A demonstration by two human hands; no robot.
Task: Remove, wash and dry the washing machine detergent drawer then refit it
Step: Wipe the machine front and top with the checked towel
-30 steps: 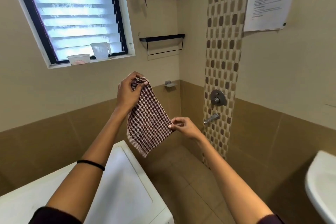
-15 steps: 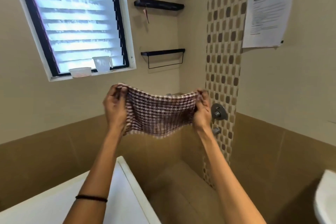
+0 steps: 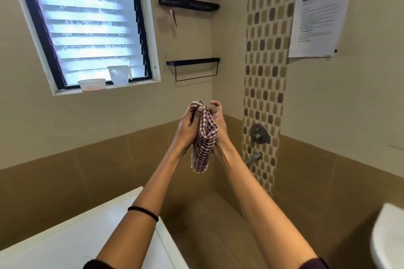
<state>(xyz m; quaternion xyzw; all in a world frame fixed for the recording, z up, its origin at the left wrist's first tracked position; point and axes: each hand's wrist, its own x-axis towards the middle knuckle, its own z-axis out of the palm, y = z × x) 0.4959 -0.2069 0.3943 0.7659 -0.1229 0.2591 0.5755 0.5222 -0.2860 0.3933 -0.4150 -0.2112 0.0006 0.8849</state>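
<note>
Checked maroon-and-white woven cloth (image 3: 204,145): folded
Left hand (image 3: 185,131): our curled fingers pinch it
Right hand (image 3: 219,125): loose fingers, palm pressing

Left hand (image 3: 185,132) grips checked cloth (image 3: 202,150) top — right hand (image 3: 219,131) pressed against it, cloth hanging.

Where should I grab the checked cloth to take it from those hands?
Pinch the loose bottom end of the checked cloth, coming from underneath. It hangs folded and straight down below the left hand and right hand, which cover its top, so only that end is free.
</note>
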